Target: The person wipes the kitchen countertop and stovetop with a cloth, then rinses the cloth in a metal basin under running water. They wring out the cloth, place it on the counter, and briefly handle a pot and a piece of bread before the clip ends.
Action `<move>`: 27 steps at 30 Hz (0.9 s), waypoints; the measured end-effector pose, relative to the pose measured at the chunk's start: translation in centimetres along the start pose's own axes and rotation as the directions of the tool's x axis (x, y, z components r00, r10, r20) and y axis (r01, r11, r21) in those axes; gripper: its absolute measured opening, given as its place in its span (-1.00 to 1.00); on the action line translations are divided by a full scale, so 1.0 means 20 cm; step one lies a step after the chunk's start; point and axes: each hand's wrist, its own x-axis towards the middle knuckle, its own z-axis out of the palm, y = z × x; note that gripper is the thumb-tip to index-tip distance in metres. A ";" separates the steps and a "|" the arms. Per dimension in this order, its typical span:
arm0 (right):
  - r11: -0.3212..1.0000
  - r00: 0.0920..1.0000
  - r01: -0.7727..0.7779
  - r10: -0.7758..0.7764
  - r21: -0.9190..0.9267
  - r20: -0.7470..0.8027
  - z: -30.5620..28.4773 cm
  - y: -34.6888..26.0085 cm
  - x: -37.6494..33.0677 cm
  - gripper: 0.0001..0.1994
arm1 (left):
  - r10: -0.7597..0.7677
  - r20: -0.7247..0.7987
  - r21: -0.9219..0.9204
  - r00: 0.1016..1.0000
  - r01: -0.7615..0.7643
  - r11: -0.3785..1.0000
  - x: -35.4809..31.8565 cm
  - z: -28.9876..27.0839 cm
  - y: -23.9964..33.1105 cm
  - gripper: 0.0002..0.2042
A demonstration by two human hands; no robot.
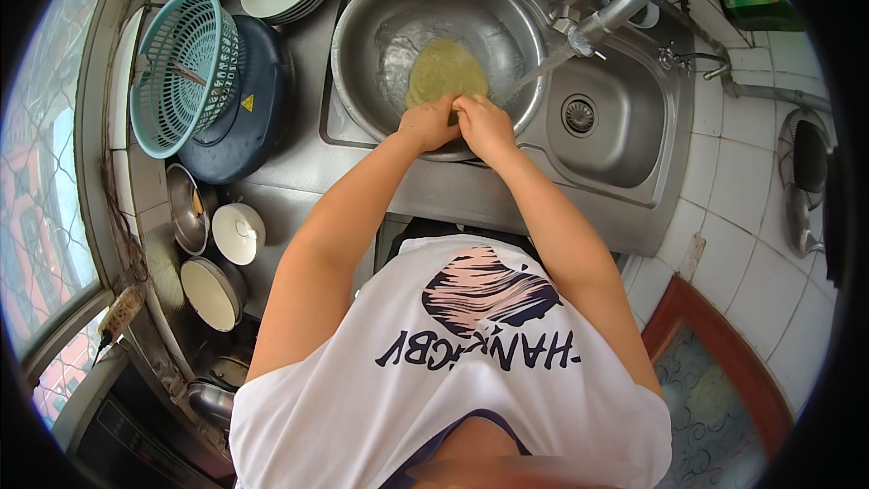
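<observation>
So both hands are bunched at the near side of the metal basin (369, 113), left hand (429, 127) and right hand (487, 127) practically knuckle to knuckle. The yellow-green cloth-like thing (444, 68) is inside the basin, spreading away from the person, straight out beyond the grip. It's roughly as wide as it is long, so no clear long axis, and the near end is hidden behind the fingers. Left hand lines up better with its middle; right hand is by its right corner. Fingers look closed, pinching that near edge, though how firmly, can't tell. Water (541, 67) from the tap (625, 2) comes in on the right.
</observation>
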 end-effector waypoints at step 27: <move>0.616 0.873 -0.203 0.466 0.761 -0.145 -0.65 0.46 0.27 -0.73 | 0.015 -0.347 -0.292 0.938 -0.123 0.948 -0.02 -0.03 0.45 -0.82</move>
